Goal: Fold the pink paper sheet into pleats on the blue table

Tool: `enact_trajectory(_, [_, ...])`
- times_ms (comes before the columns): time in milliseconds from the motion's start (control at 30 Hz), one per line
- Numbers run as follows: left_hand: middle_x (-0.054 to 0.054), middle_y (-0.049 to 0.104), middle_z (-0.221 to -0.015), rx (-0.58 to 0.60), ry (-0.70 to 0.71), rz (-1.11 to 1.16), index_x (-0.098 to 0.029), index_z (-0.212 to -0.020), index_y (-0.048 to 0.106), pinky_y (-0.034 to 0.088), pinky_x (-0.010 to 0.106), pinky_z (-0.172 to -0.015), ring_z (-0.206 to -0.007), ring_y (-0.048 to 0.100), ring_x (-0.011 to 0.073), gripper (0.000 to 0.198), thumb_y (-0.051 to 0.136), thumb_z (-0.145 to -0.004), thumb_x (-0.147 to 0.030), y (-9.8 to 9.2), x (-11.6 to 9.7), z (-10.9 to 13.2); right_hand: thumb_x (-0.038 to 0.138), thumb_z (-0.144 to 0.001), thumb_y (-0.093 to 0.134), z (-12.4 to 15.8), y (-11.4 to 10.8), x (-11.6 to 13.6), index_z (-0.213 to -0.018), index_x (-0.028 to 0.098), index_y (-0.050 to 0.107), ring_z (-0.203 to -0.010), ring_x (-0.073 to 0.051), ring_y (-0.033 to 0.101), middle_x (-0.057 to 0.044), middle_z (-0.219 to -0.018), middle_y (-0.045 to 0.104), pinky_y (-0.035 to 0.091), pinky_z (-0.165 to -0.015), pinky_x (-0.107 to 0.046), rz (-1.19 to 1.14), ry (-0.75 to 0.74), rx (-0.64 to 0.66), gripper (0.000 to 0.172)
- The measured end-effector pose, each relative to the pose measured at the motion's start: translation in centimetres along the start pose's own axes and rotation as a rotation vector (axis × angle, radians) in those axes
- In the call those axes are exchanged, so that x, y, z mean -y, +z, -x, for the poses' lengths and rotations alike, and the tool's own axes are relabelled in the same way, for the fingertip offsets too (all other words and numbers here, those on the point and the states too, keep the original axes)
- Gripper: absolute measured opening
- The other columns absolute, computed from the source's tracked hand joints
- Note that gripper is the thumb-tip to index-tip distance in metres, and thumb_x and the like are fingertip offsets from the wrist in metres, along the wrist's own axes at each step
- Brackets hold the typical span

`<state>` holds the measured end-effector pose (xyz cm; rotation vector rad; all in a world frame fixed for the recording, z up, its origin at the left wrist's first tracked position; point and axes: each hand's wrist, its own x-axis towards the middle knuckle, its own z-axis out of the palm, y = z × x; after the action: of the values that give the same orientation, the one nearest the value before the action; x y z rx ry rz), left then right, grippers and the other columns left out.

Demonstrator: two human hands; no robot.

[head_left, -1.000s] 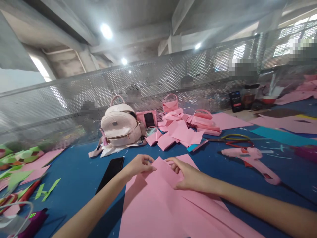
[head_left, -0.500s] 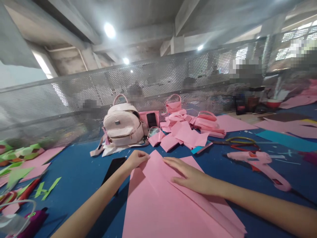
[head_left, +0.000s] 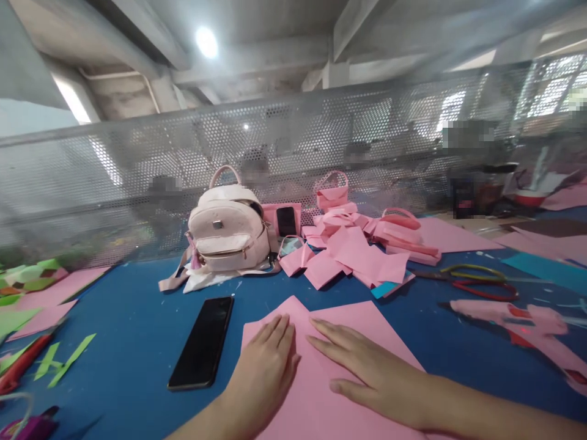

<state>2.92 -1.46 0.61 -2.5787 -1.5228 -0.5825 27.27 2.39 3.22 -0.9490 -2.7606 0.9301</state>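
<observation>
Pink sheets (head_left: 316, 391) of paper or thin foam lie overlapped in front of me, one corner pointing away from me. My left hand (head_left: 266, 366) rests flat on their left part, fingers stretched out and lying side by side. On the right, my right hand (head_left: 362, 370) presses flat with its fingers spread and the thumb apart. Neither hand grips anything. Just left of my left hand lies a black phone (head_left: 202, 345), face up on the blue table (head_left: 132, 366). The sheets' near ends are hidden by my forearms and the frame edge.
A pale backpack (head_left: 229, 235) stands behind, beside a heap of folded pink pieces (head_left: 353, 253) and small pink bags. At right lie scissors (head_left: 481, 281) and a pink glue gun (head_left: 518, 324). Green strips (head_left: 68, 360) and red-handled scissors (head_left: 27, 360) are at left. A perforated metal screen (head_left: 284, 140) closes the back.
My left hand has gone from pinching near the far corner to lying flat, nearer me. The sheets and right hand sit lower in view. The phone is now uncovered.
</observation>
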Motion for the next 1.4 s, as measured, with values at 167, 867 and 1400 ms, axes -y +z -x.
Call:
enact_trajectory(167, [0.021, 0.055, -0.137, -0.023, 0.122, -0.276, -0.002, -0.134, 0.053, 0.053, 0.041, -0.099, -0.125, 0.056, 0.0315, 0.05, 0.052, -0.092, -0.029, 0.8, 1.3, 0.1, 0.058, -0.094, 0.047, -0.7, 0.0, -0.7, -0.151, 0.031, 0.03, -0.147, -0.034, 0.015, -0.007, -0.161, 0.016, 0.017, -0.116, -0.06, -0.013, 0.013, 0.006, 0.066])
enact_trajectory(867, [0.022, 0.055, -0.135, 0.024, 0.402, -0.161, 0.002, -0.132, 0.053, 0.051, 0.038, -0.1, -0.127, 0.051, 0.0318, 0.049, 0.049, -0.087, -0.015, 1.0, 0.8, -0.6, 0.037, -0.097, 0.051, -0.8, 2.8, -3.6, -0.155, 0.021, 0.006, -0.146, -0.024, 0.024, -0.007, -0.16, 0.018, 0.019, -0.121, -0.039, 0.281, -0.26, -0.27, 0.075])
enact_trajectory(1400, [0.025, 0.049, -0.141, 0.067, 0.391, -0.13, -0.003, -0.135, 0.05, 0.048, 0.042, -0.102, -0.132, 0.043, 0.0342, 0.052, 0.047, -0.084, -0.012, 1.3, 1.1, -0.3, 0.039, -0.102, 0.037, -1.0, 1.4, -2.9, -0.154, 0.028, 0.025, -0.146, -0.024, 0.026, -0.001, -0.16, 0.023, 0.024, -0.12, -0.044, -0.073, 0.04, -0.21, 0.055])
